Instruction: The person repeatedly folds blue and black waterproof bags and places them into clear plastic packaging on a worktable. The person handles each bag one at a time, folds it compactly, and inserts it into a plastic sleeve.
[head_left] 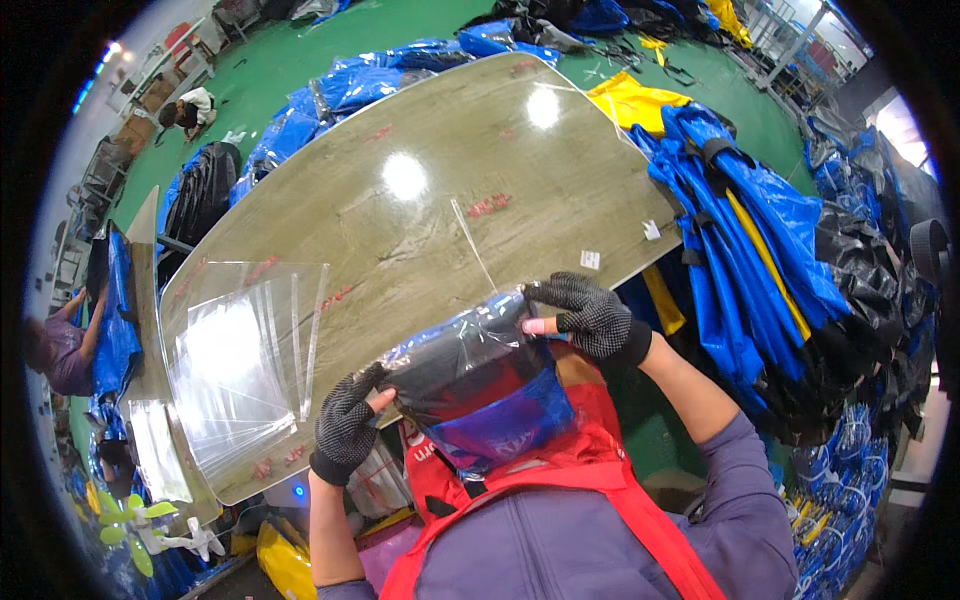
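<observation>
Your left hand [347, 425] and right hand [590, 318] each grip closed on opposite ends of the bagged blue-black item [480, 385], held between them.

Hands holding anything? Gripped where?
Both hold a clear plastic bag with a folded blue-black item inside: left hand at its lower-left edge, right hand at its upper-right corner.

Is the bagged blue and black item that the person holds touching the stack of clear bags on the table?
Apart. The head view shows bare tabletop between the bagged item, held by the left hand and right hand, and the stack of clear bags.
</observation>
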